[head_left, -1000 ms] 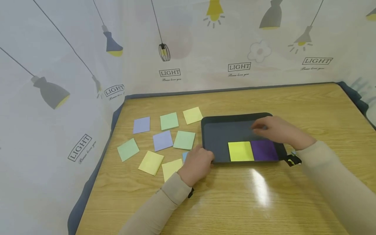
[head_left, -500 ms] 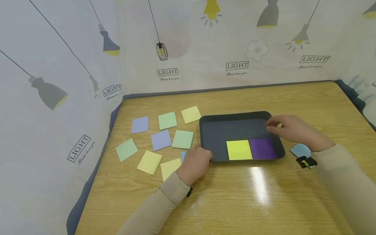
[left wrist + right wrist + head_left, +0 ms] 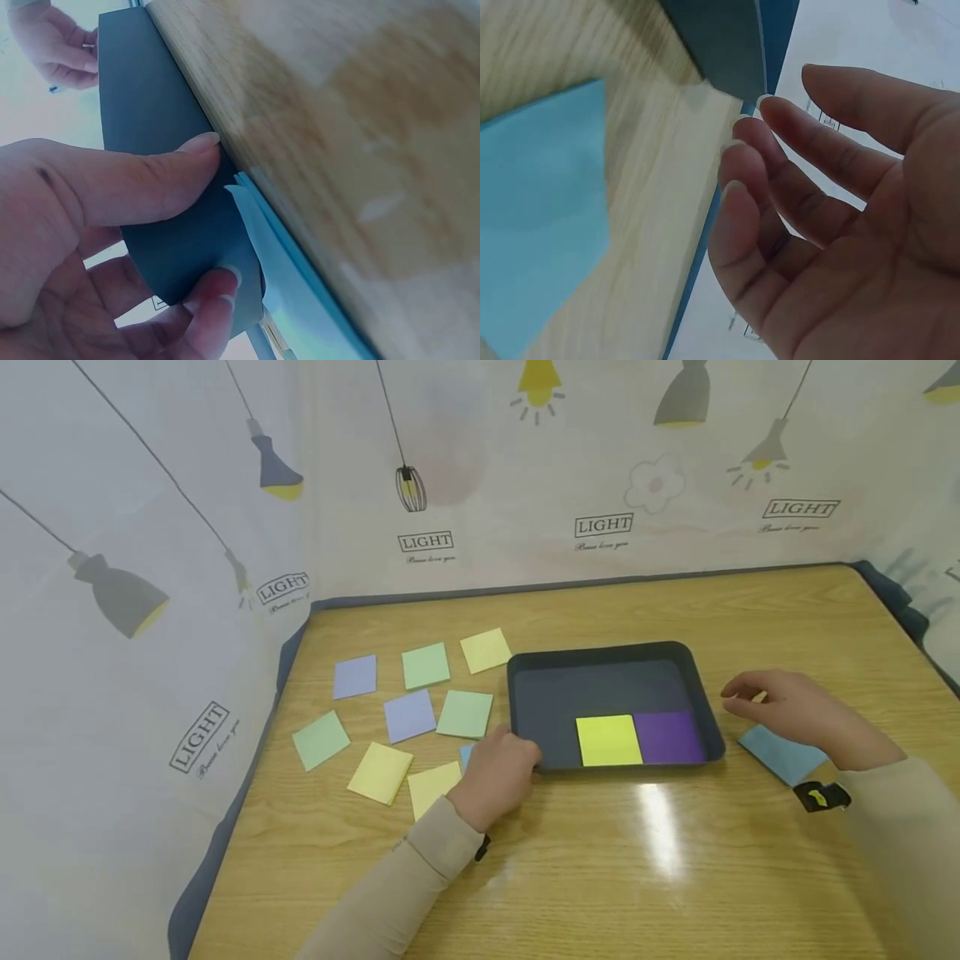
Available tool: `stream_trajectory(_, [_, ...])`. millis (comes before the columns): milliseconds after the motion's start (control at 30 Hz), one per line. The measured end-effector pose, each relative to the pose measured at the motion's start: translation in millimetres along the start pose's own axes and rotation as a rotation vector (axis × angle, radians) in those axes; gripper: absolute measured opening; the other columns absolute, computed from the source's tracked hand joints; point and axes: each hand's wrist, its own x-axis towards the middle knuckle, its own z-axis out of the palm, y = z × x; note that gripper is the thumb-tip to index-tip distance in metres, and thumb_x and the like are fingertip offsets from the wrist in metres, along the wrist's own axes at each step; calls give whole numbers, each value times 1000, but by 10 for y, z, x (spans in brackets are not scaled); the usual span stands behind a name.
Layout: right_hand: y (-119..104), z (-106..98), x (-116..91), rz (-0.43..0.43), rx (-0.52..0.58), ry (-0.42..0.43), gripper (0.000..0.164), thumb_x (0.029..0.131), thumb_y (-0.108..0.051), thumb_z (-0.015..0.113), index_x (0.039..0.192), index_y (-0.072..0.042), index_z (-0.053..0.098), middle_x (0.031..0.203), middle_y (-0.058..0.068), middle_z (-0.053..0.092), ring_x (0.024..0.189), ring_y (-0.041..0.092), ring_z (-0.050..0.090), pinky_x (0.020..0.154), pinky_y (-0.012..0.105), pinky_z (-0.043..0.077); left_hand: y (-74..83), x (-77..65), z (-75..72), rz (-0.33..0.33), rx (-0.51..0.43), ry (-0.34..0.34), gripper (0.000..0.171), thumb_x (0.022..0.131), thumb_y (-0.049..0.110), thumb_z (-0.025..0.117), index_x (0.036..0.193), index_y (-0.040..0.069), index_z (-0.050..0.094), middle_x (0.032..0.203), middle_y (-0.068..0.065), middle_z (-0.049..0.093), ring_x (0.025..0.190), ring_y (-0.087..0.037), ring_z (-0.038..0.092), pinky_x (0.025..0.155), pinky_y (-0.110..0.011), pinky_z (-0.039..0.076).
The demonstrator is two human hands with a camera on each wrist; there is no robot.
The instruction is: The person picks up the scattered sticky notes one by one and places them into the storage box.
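A dark grey tray (image 3: pixel 585 685) lies on the wooden table with a bright yellow sticky-note pad (image 3: pixel 609 741) and a purple one (image 3: pixel 669 737) side by side along its near wall. My left hand (image 3: pixel 497 777) grips the tray's near left corner; the left wrist view has its thumb and fingers on the tray wall (image 3: pixel 142 82). Beside the tray's right end, my right hand (image 3: pixel 780 706) hovers with loosely curled fingers (image 3: pixel 742 225) and holds nothing. Just below it a blue sticky-note pad (image 3: pixel 783 753) lies on the table, partly hidden by that hand and wrist.
Left of the tray, several pads are spread over the table: green (image 3: pixel 426 666), lavender (image 3: pixel 409 716) and pale yellow (image 3: pixel 380 773) ones. Another blue pad (image 3: pixel 467 755) is mostly covered by my left hand. A lamp-printed curtain (image 3: pixel 510 460) hangs behind the table.
My right hand has moved right, from over the tray to beyond its right edge, and the blue pad there has come into view. My left hand stays on the tray corner.
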Motion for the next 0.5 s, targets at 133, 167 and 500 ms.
stream_trajectory(133, [151, 17, -75, 19, -4, 23, 47, 95, -39, 47, 120, 0, 55, 111, 21, 59, 95, 35, 54, 75, 52, 47, 5, 1, -12, -4, -3, -3, 4, 77, 25, 72, 73, 24, 70, 70, 5, 68, 71, -17, 50, 70, -32, 47])
stream_trajectory(167, [182, 19, -93, 28, -5, 26, 47, 95, -38, 47, 120, 1, 54, 111, 22, 58, 95, 36, 54, 75, 53, 46, 6, -1, -15, -4, -6, -4, 4, 77, 25, 72, 73, 24, 70, 70, 5, 68, 71, -17, 51, 70, -32, 47])
stream_trajectory(500, [396, 34, -239, 147, -27, 11, 70, 89, -50, 50, 124, 10, 44, 115, 35, 50, 97, 44, 49, 68, 51, 47, 11, -21, -41, 4, -2, -9, 4, 77, 26, 72, 76, 22, 72, 69, 6, 67, 70, -16, 50, 75, -31, 45])
